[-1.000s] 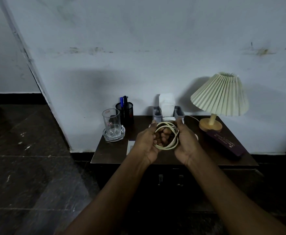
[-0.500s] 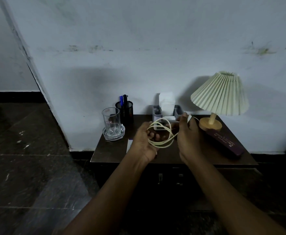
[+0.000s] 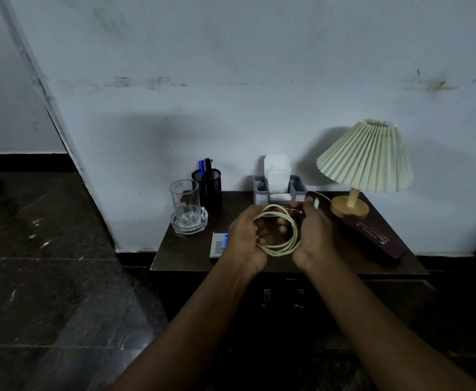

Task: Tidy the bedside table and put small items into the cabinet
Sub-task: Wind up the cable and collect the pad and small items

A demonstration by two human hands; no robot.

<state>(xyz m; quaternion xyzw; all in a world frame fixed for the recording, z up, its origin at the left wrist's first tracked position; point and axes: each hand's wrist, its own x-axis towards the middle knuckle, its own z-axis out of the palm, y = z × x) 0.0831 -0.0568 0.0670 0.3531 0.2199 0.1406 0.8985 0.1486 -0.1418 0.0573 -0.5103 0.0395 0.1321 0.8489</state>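
A cream cable [image 3: 286, 246] is wound into a loose coil above the middle of the dark bedside table [image 3: 186, 253]. My left hand [image 3: 244, 241] grips the coil's left side, fingers through the loop. My right hand [image 3: 313, 235] holds its right side, and the cable's white plug end [image 3: 316, 204] sticks up past the fingers. Under the left hand lies a small white card with a blue piece [image 3: 220, 244]. The cabinet front below shows two metal handles [image 3: 283, 296] and its doors look closed.
On the table stand a glass on a glass coaster [image 3: 184, 207], a black mesh pen holder [image 3: 207, 184], a grey tissue holder [image 3: 279, 187], a pleated lamp [image 3: 365, 159] and a long purple box [image 3: 375, 239]. Wall behind, dark tiled floor to the left.
The coil has widened and dropped slightly. My right hand slid down from the coil's top to its right side, and the plug end now shows above its fingers.
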